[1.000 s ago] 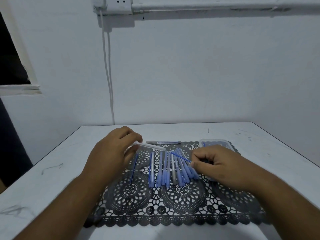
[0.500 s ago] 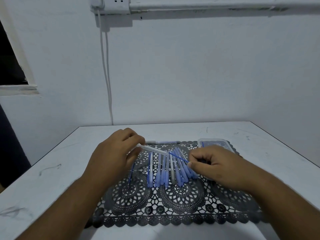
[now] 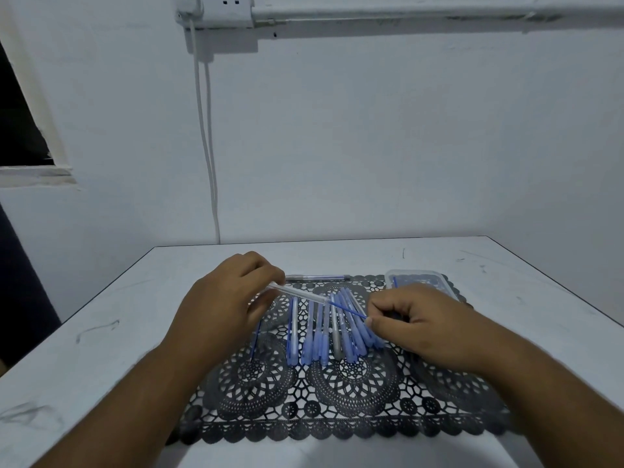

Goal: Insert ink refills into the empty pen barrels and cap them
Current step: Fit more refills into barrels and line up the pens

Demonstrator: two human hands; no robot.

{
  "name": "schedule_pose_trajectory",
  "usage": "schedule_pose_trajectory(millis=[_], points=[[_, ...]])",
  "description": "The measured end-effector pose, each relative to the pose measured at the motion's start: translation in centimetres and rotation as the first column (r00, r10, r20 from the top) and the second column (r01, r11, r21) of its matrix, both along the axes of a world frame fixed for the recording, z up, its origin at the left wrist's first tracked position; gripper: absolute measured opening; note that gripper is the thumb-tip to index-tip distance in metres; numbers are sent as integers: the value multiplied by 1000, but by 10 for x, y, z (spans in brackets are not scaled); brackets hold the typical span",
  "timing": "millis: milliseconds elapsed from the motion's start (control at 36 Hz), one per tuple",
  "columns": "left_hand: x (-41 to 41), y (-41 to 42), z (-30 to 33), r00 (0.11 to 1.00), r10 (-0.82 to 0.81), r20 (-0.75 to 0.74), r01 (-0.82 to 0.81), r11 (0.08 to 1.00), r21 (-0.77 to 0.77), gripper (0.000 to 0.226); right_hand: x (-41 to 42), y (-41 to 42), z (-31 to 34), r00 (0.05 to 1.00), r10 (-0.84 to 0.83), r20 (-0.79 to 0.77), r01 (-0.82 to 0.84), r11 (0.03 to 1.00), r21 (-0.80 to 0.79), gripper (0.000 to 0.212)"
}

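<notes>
From the head camera, the left hand (image 3: 223, 309) has its grip closed on a clear pen barrel (image 3: 297, 292), which slants down to the right above the black lace mat (image 3: 337, 400). The right hand (image 3: 422, 322) pinches a thin blue ink refill (image 3: 347, 310) between thumb and fingertips; the refill's far tip sits at the barrel's open end, though whether it has entered the barrel is hard to tell at this blur. Beneath both hands a row of blue pens (image 3: 324, 336) lies on the mat, some fanned and overlapping toward the right. A single loose refill (image 3: 256, 339) lies on the mat just under the left hand. One more pen (image 3: 317, 277) lies crosswise at the mat's far edge. A clear plastic box (image 3: 422, 282) rests on the white counter (image 3: 101, 332) behind the right hand.
</notes>
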State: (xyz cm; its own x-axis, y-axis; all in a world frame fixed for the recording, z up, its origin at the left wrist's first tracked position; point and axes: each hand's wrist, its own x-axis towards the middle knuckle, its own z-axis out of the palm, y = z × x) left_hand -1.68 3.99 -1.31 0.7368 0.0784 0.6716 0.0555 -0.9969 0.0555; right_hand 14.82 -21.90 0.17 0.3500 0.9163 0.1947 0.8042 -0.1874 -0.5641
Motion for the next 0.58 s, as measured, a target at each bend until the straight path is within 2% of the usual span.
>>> schedule_pose_trajectory(millis=[194,306,389,472,528,583], points=[[0,-11,1,999,-38,-34,41,996,75,18,-5,1,1,1000,-3,-18,3,1000,-26,32],[2,-22,-1,994,-73,-78,80,992,100,18,-7,4,0,997,-56,55,57,998,-14,28],[3,-28,-3,989,-78,-124,85,995,51,14,-11,7,0,981,-152,122,142,986,90,24],[4,-30,-6,987,-98,-126,90,994,-62,10,-16,8,0,954,-247,171,202,948,246,21],[6,-31,-8,986,-114,-118,95,983,-160,6,-18,7,0,949,-291,120,231,903,361,24],[8,-29,-12,986,-135,-95,104,954,-281,5,-22,7,3,959,-283,-26,256,821,510,19]])
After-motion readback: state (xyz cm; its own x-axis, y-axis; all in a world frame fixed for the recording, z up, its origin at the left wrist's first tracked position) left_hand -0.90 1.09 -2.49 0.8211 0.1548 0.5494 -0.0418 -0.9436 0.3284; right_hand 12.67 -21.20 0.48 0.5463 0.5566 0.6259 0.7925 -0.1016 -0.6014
